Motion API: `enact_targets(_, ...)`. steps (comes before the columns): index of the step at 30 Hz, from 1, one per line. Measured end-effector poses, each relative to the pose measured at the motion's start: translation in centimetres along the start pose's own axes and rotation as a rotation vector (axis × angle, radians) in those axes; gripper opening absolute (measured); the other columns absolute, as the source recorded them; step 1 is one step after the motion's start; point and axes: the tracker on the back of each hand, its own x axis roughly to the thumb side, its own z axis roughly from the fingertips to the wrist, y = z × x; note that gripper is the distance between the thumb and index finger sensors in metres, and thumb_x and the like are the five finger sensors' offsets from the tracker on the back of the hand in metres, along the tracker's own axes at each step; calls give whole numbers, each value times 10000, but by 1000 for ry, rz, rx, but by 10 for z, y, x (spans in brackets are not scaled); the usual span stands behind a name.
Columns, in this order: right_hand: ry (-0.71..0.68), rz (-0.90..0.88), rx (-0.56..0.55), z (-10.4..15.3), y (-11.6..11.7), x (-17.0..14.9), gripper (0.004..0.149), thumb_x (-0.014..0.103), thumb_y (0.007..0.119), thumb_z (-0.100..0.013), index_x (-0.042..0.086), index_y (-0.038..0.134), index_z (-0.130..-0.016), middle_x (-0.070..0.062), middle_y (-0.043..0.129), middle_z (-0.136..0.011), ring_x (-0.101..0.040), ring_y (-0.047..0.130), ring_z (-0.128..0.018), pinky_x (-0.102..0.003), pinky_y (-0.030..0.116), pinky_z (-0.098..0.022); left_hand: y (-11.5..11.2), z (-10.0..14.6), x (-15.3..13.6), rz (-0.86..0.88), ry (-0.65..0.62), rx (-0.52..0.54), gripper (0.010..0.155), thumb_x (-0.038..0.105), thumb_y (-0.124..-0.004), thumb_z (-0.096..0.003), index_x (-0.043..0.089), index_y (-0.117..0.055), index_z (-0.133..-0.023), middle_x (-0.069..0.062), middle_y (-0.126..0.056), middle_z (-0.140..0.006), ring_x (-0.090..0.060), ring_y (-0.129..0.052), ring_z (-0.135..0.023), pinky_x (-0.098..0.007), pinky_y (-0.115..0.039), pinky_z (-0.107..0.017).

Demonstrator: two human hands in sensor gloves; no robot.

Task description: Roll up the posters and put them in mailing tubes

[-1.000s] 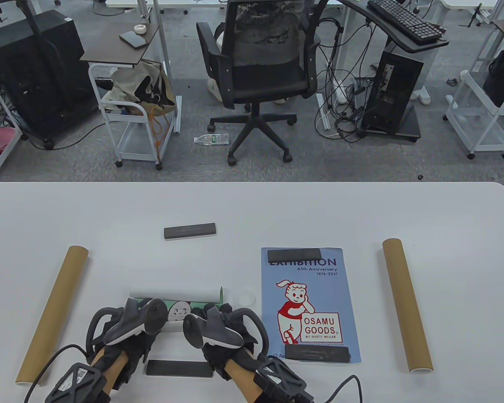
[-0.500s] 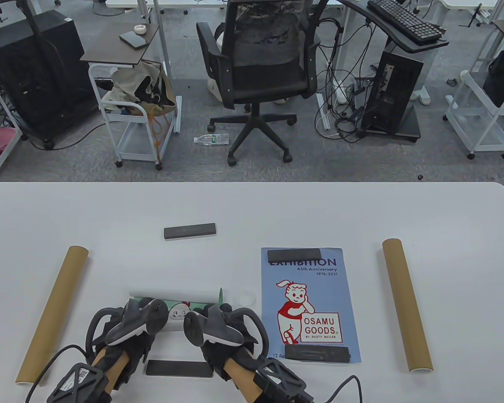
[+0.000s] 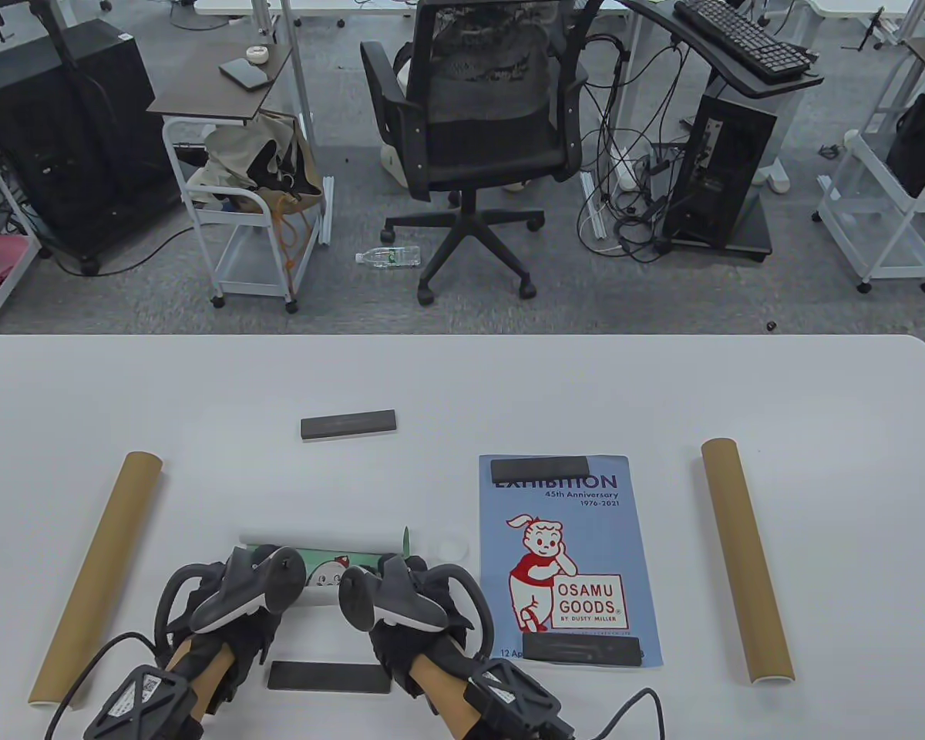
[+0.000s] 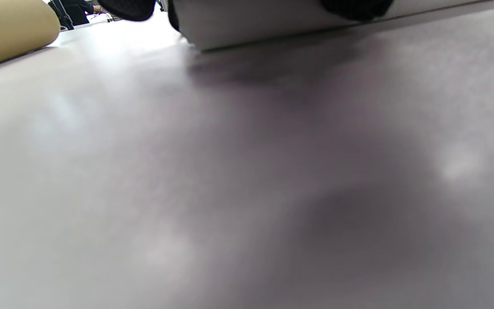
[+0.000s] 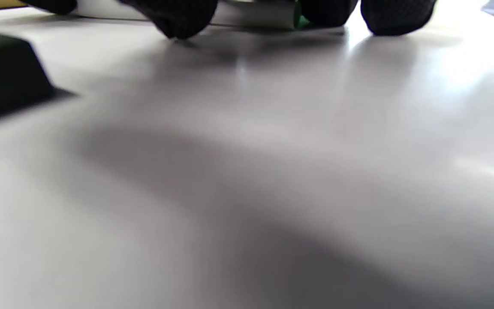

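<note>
Posters number two on your worktop (image 3: 663,385): one green poster (image 3: 331,559), partly rolled, lies under your hands near the front edge, and one blue poster (image 3: 566,555) lies flat just to its right. Your left hand (image 3: 239,597) and right hand (image 3: 405,601) both rest on the green roll with fingers (image 5: 178,13) curled down onto it; how tightly they grip I cannot tell. Two cardboard mailing tubes lie well apart, the left tube (image 3: 96,574) and the right tube (image 3: 748,559), one on each side. Four dark weight bars show: two pin the blue poster at its top (image 3: 539,467) and bottom (image 3: 582,649), one (image 3: 329,677) sits between your wrists, one (image 3: 348,424) lies farther back.
</note>
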Motion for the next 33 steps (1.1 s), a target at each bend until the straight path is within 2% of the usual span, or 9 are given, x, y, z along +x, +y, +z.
enact_targets(3,-34,29,-81,4,-2,1,567,283,700,-498,227,432,-994,-142,440,-1023,-449,533,-920,-647,564,-620,2,1,3,-13,-4,-26,421,403,-682,-431,389,-692,-851,-27,-630,-1072,-322,-716,-988,-566,-641,-696)
enact_targets(5,-32,47,-40,3,-2,2,552,280,694,-500,226,450,-992,-133,518,-1006,-447,561,-917,-648,573,-618,3,2,4,-22,-5,-40,425,407,-675,-432,380,-690,-856,-31,-628,-1071,-323,-710,-989,-564,-637,-698)
enact_targets(11,17,37,16,-2,2,0,570,268,686,-503,240,414,-1002,-130,412,-1036,-435,489,-934,-647,548,-631,0,1,0,-26,5,-62,552,432,-760,-436,433,-556,-949,-18,-650,-1033,-296,-767,-919,-553,-648,-691)
enact_targets(14,5,26,20,-1,-1,-1,603,263,687,-506,252,355,-1009,-145,357,-1050,-457,473,-940,-650,536,-638,2,1,0,-67,-18,34,488,389,-768,-421,468,-647,-886,41,-800,-910,-265,-880,-810,-528,-718,-655)
enact_targets(16,-11,43,-55,2,-3,-2,596,263,691,-502,246,374,-1006,-144,382,-1037,-451,504,-929,-646,551,-631,3,1,1,-64,-16,14,470,370,-750,-420,468,-670,-872,43,-827,-877,-243,-901,-785,-526,-727,-650)
enact_targets(19,-28,52,-60,2,-3,-2,550,255,691,-499,238,445,-990,-124,493,-1009,-445,561,-910,-645,572,-620,5,1,2,-64,-25,-34,474,354,-722,-428,466,-667,-886,35,-815,-896,-252,-887,-806,-535,-711,-662)
enact_targets(25,15,30,4,-4,0,-4,583,250,690,-501,238,395,-1004,-102,409,-1040,-441,510,-925,-642,557,-628,-2,1,-1,-66,-20,-51,625,407,-758,-437,482,-461,-982,-1,-629,-1048,-295,-750,-962,-567,-629,-710)
enact_targets(29,3,25,5,-2,0,-2,604,259,686,-505,238,356,-1009,-121,374,-1053,-455,494,-934,-643,551,-631,0,0,3,-117,-42,70,522,347,-749,-430,505,-607,-907,52,-807,-913,-245,-896,-834,-541,-705,-674)
enact_targets(33,-41,60,-98,3,-5,2,548,260,699,-495,227,453,-984,-109,499,-1010,-444,565,-907,-637,580,-617,4,0,6,-64,-60,1,501,329,-727,-428,495,-648,-894,46,-824,-884,-262,-897,-806,-550,-691,-681)
